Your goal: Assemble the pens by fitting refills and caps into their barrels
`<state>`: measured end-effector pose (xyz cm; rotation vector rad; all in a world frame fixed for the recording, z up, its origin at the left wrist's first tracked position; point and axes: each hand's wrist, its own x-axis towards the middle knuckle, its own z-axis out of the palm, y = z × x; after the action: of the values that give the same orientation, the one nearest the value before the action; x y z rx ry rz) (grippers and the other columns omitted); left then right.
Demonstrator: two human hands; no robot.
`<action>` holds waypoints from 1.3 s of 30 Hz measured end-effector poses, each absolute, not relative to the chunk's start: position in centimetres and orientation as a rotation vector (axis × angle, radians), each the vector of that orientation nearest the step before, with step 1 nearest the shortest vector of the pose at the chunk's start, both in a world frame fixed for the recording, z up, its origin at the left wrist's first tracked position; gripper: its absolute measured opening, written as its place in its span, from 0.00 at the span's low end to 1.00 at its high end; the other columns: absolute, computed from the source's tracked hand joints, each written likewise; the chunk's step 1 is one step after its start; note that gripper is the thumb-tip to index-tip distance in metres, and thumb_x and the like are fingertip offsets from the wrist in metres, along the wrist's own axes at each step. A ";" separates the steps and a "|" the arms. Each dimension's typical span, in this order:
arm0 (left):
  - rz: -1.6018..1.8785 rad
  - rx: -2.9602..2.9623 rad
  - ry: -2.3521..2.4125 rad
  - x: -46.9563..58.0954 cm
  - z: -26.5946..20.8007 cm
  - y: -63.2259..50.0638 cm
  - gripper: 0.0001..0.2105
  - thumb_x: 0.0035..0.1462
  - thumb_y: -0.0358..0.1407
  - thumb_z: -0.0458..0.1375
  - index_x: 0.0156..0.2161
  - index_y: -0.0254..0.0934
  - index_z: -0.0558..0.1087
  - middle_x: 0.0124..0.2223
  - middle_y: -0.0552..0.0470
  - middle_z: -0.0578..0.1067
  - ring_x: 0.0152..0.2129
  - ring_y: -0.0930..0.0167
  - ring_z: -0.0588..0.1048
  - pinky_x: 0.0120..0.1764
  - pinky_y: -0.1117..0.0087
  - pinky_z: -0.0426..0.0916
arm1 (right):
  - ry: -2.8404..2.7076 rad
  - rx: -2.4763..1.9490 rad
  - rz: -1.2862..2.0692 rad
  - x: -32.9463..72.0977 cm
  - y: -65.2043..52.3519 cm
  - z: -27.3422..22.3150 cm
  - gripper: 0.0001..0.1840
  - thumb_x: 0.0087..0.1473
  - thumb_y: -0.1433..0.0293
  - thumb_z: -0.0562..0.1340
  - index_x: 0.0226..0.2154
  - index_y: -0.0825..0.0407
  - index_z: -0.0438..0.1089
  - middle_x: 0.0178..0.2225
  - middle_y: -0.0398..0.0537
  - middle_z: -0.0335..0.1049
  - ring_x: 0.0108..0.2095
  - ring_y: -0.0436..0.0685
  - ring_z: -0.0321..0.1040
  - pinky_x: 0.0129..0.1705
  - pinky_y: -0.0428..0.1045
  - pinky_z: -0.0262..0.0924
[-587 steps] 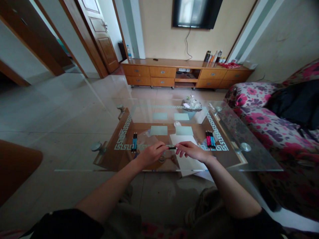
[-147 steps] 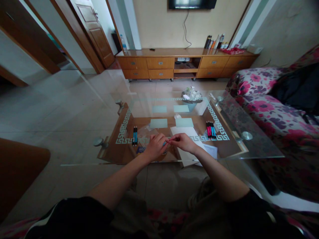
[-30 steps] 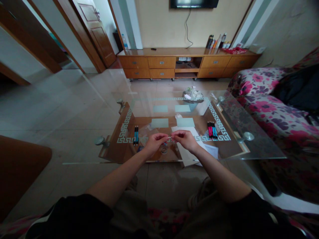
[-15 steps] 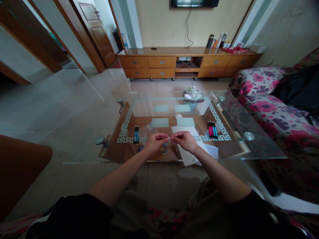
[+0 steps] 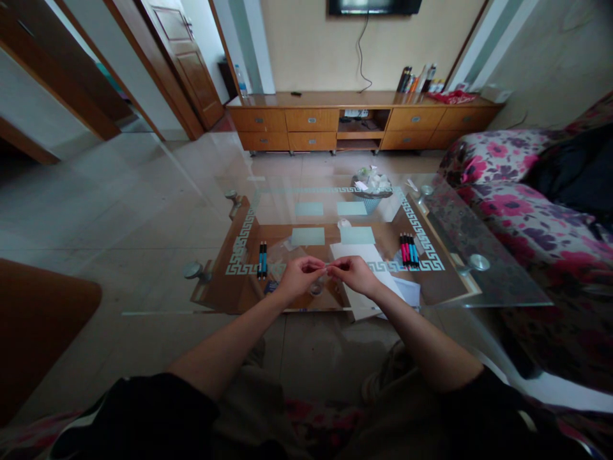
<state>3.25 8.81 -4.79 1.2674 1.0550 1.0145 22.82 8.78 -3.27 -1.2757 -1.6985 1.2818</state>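
Over the near part of the glass table [image 5: 507, 281], my left hand [image 5: 300, 278] and my right hand [image 5: 355, 275] meet fingertip to fingertip. Both are closed in a pinch around something small and pale between them, too small to name. To the left of my left hand lie a few blue and black pens [image 5: 262, 260]. Several pink, blue and black pens [image 5: 408, 250] lie in a row to the right of my right hand. Below the fingers, a small clear round object [image 5: 316, 287] shows in part.
White papers [image 5: 364, 300] show under my right forearm. A basket [image 5: 368, 203] filled with pale plastic shows behind the table's far side. A wooden cabinet [image 5: 311, 120] stands against the wall, and a floral sofa [image 5: 517, 211] is at the right.
My hands stay together at nearly the same place. The fingers have shifted slightly, and the small pale thing between them shows less than before.
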 end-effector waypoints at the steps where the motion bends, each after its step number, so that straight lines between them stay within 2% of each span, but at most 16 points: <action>1: 1.007 1.261 1.028 3.1 -4.7 9.0 0.19 0.43 0.39 0.71 0.41 0.33 0.76 0.36 0.45 0.80 0.32 0.68 0.77 0.39 0.67 0.71 | -1.685 -1.289 1.281 22.8 8.8 -3.3 0.14 0.53 0.60 0.64 0.32 0.53 0.79 0.27 0.48 0.78 0.28 0.54 0.72 0.30 0.47 0.63; 4: 1.052 1.261 1.065 2.2 -4.5 9.9 0.27 0.42 0.34 0.70 0.50 0.35 0.71 0.41 0.46 0.78 0.35 0.69 0.76 0.39 0.67 0.70 | -1.668 -1.345 1.190 22.9 9.0 -3.3 0.12 0.52 0.62 0.64 0.31 0.52 0.78 0.27 0.47 0.77 0.28 0.54 0.72 0.31 0.47 0.63; 8: 1.068 1.509 1.600 -0.1 -5.1 11.2 0.11 0.50 0.31 0.61 0.41 0.35 0.72 0.33 0.51 0.74 0.28 0.70 0.72 0.35 0.69 0.66 | -1.677 -1.391 1.072 23.3 9.1 -3.1 0.08 0.50 0.65 0.64 0.31 0.52 0.77 0.28 0.46 0.77 0.28 0.54 0.71 0.31 0.47 0.62; 12: 0.865 1.940 1.739 -1.5 -6.0 11.3 0.08 0.51 0.35 0.62 0.36 0.35 0.72 0.32 0.49 0.73 0.30 0.66 0.71 0.38 0.65 0.64 | -1.683 -1.386 1.036 23.5 9.1 -2.8 0.08 0.50 0.66 0.64 0.31 0.52 0.77 0.28 0.45 0.76 0.28 0.53 0.70 0.31 0.47 0.62; 15: 0.762 2.090 1.689 -1.3 -6.1 11.0 0.07 0.51 0.38 0.62 0.33 0.36 0.71 0.33 0.48 0.73 0.32 0.64 0.71 0.38 0.65 0.63 | -1.666 -1.382 1.038 23.4 9.1 -2.6 0.08 0.49 0.66 0.64 0.30 0.52 0.76 0.28 0.45 0.76 0.27 0.52 0.69 0.31 0.47 0.61; 20: 0.706 2.130 1.583 -0.4 -5.8 10.7 0.05 0.55 0.33 0.59 0.28 0.37 0.70 0.30 0.48 0.72 0.29 0.65 0.70 0.36 0.66 0.62 | -1.648 -1.365 1.053 23.4 9.0 -2.4 0.08 0.49 0.66 0.64 0.30 0.53 0.76 0.27 0.46 0.75 0.27 0.53 0.69 0.31 0.47 0.61; 28: 0.882 2.155 1.252 1.2 -3.7 9.3 0.08 0.63 0.38 0.54 0.40 0.38 0.72 0.38 0.49 0.75 0.36 0.67 0.72 0.40 0.67 0.66 | -1.717 -1.338 0.950 23.3 8.9 -1.6 0.08 0.51 0.66 0.63 0.31 0.54 0.76 0.28 0.45 0.75 0.27 0.51 0.68 0.31 0.45 0.60; 39: 0.936 2.233 1.134 2.1 -2.9 8.4 0.05 0.62 0.35 0.57 0.39 0.38 0.74 0.38 0.50 0.76 0.37 0.67 0.73 0.42 0.66 0.67 | -1.848 -1.298 0.920 23.1 8.3 -1.1 0.08 0.53 0.67 0.63 0.33 0.54 0.77 0.29 0.45 0.77 0.28 0.50 0.69 0.31 0.44 0.60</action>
<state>2.08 8.37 -2.87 2.2327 1.1343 0.9365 23.15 8.31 -1.06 -1.2977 -1.8475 0.9200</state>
